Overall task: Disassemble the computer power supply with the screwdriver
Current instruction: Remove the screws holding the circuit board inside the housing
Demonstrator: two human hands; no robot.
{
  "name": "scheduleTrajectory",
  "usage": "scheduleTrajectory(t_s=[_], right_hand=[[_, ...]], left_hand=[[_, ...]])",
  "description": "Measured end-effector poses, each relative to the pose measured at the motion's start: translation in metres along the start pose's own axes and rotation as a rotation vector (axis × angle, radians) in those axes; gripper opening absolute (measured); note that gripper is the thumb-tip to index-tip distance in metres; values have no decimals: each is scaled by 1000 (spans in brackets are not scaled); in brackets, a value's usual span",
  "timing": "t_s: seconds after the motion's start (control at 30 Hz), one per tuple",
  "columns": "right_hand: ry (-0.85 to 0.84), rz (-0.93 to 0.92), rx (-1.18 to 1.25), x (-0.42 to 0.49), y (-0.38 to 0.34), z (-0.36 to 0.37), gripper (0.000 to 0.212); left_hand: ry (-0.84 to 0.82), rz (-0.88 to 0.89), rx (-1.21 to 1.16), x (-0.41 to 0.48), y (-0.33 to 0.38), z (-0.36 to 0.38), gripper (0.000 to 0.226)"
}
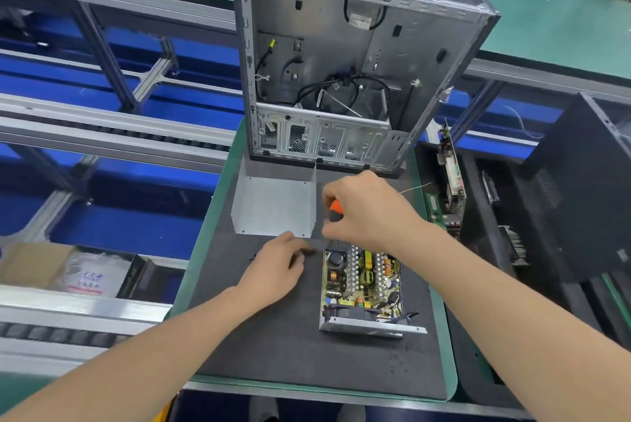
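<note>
The opened power supply (pixel 363 288) lies on the dark mat (pixel 273 346), its circuit board with coils and capacitors exposed. Its grey metal cover (pixel 273 206) lies flat on the mat behind it. My right hand (pixel 368 213) grips the orange and black screwdriver (pixel 334 211) above the far end of the supply; the shaft is hidden by the hand. My left hand (pixel 276 268) rests on the mat just left of the supply, fingertips at a small dark thing (pixel 309 252) that is too blurred to name.
An empty computer case (pixel 341 56) stands upright at the mat's far edge. Circuit boards (pixel 450 182) stand in a black rack on the right beside a dark case (pixel 580 189). A roller conveyor (pixel 102 135) and a box with a plastic bag (pixel 85 276) are on the left.
</note>
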State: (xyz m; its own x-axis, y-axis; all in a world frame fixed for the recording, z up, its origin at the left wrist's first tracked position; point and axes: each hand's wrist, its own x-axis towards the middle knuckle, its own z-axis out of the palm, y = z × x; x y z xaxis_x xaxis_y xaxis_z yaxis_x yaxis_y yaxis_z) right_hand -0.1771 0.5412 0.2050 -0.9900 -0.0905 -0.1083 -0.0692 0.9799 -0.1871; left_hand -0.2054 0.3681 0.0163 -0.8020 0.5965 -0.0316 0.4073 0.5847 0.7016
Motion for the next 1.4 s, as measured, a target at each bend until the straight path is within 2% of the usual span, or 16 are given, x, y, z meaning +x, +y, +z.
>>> scheduleTrajectory(t_s=[0.13,0.27,0.87,1.0,1.4], right_hand=[[-4,42,68,0,5,3,10],[-12,69,73,1,10,4,12],[55,95,130,6,20,-17,15],[4,79,117,5,18,-10,14],[14,87,131,7,22,3,14]], left_hand=[[6,-38,-28,7,9,0,31],[-43,-43,-6,7,14,2,33],[-52,-68,-49,7,9,5,49],[-50,-72,-50,7,8,6,48],[-51,-72,-67,6,8,6,46]])
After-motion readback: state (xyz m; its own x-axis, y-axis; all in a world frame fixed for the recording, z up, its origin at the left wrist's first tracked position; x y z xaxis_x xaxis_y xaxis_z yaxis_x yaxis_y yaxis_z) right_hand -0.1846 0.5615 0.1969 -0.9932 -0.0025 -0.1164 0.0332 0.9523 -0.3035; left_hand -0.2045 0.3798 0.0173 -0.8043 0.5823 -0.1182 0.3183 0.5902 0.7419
